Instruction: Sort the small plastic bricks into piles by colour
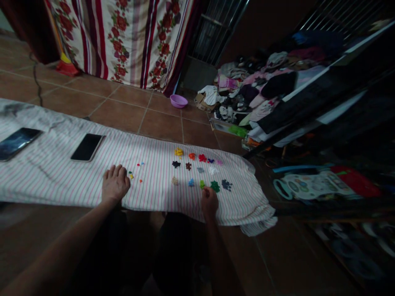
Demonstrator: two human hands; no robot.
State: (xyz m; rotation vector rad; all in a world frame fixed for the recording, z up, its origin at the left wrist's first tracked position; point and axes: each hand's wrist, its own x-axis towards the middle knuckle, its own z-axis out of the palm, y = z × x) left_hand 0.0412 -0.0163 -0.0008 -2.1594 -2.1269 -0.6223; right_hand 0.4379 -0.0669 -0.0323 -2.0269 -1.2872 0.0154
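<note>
A pink-and-white striped cloth (61, 176) lies across the tiled floor. On it sit several small heaps of coloured beads sorted by colour, among them yellow (178, 152), red (202, 158), dark green (215, 186) and navy (226, 184). My left hand (115, 183) rests flat on the cloth, fingers slightly apart, beside a few loose beads (138, 166). My right hand (209, 200) is at the light green heap (202, 183), fingertips pinched together there; whether a bead is in them is too small to tell.
Two dark phones (87, 146) (17, 142) lie on the cloth's left part. A purple bowl (178, 100) stands on the tiles beyond. A flowered curtain (129, 41) hangs at the back. A pile of clothes (247, 94) and dark shelving (324, 107) fill the right.
</note>
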